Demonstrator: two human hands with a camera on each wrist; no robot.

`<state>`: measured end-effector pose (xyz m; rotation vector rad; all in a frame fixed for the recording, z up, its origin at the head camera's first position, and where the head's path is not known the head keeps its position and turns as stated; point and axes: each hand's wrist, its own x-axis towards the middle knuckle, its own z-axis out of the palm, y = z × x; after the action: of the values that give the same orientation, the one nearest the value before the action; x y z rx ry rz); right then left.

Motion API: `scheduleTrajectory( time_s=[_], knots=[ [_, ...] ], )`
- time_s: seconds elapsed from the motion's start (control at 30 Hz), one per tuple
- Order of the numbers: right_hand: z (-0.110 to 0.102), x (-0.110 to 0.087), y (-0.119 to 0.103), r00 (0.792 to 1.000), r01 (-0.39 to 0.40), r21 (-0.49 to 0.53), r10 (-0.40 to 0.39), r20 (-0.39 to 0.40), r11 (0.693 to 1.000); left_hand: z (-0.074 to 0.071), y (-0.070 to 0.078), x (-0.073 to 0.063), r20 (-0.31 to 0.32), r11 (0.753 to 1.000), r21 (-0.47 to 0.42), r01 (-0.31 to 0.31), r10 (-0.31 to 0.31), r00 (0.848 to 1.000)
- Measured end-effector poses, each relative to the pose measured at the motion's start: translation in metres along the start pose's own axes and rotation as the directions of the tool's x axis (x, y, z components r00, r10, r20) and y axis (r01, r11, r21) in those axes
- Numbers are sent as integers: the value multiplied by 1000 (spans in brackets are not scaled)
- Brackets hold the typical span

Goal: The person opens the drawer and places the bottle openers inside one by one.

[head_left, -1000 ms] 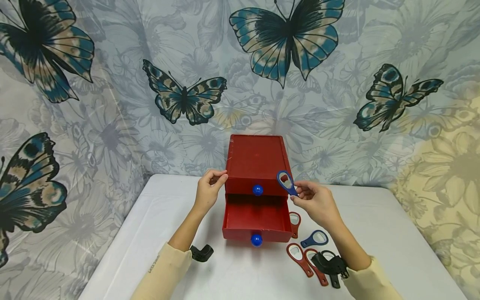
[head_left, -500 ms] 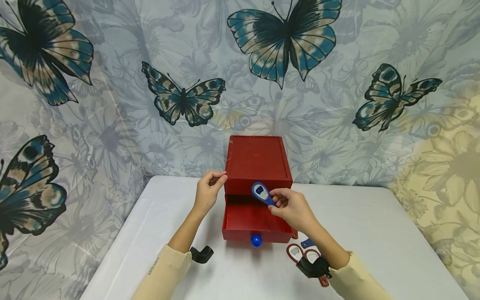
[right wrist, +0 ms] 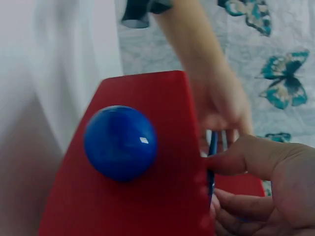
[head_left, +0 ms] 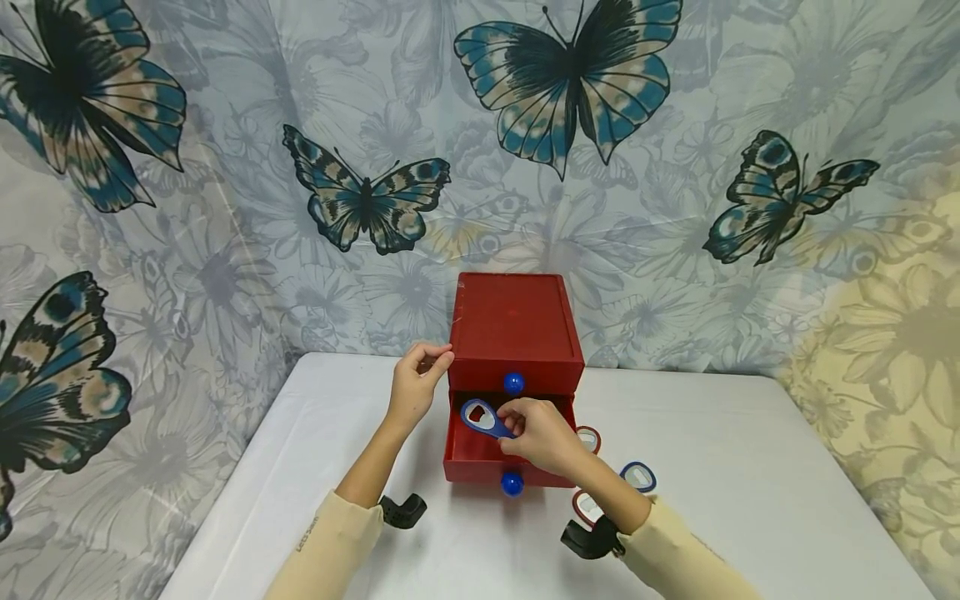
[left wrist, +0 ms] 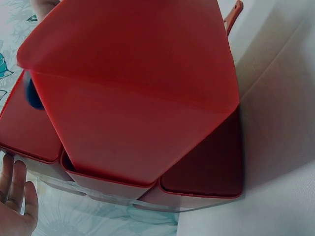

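My right hand (head_left: 543,433) pinches a blue bottle opener (head_left: 492,426) by its handle, thumb against the fingers. Its oval ring points left, over the pulled-out lower drawer (head_left: 472,472) of a small red cabinet (head_left: 517,317). In the right wrist view the opener (right wrist: 212,147) shows edge-on behind the drawer front, whose blue knob (right wrist: 120,142) is close to the camera. With loosely extended fingers, my left hand (head_left: 415,387) touches the cabinet's upper left edge. The left wrist view shows that hand (left wrist: 17,206) beside the red cabinet wall.
Right of the cabinet lie a red opener (head_left: 589,438), a blue opener (head_left: 638,476) and another red one (head_left: 586,506), partly hidden by the right arm. The upper drawer's blue knob (head_left: 513,383) sits above the lower drawer. A butterfly-print cloth (head_left: 367,308) hangs behind the white table (head_left: 697,433).
My right hand has carried the blue bottle opener left and down, from beside the cabinet's right side to over the lower drawer. My left hand has stayed at the cabinet's edge.
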<state>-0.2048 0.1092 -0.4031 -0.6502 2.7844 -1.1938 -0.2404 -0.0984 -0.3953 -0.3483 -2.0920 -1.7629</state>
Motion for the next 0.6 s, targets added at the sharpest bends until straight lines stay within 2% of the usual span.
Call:
scheduleTrajectory(
  time_s=[0.2,0.43,0.6],
  knots=[
    [14,14,-2,996,-82,-91,85,26,993,0,-1,0,3,1000,-8,11,-11,1000],
    [24,27,-3,988,-132,-178,143,55,975,0,0,0,-1,1000,2,3,-3,1000],
    [33,32,-1,977,-174,-178,192,89,969,0,0,0,-3,1000,6,5,-5,1000]
  ],
)
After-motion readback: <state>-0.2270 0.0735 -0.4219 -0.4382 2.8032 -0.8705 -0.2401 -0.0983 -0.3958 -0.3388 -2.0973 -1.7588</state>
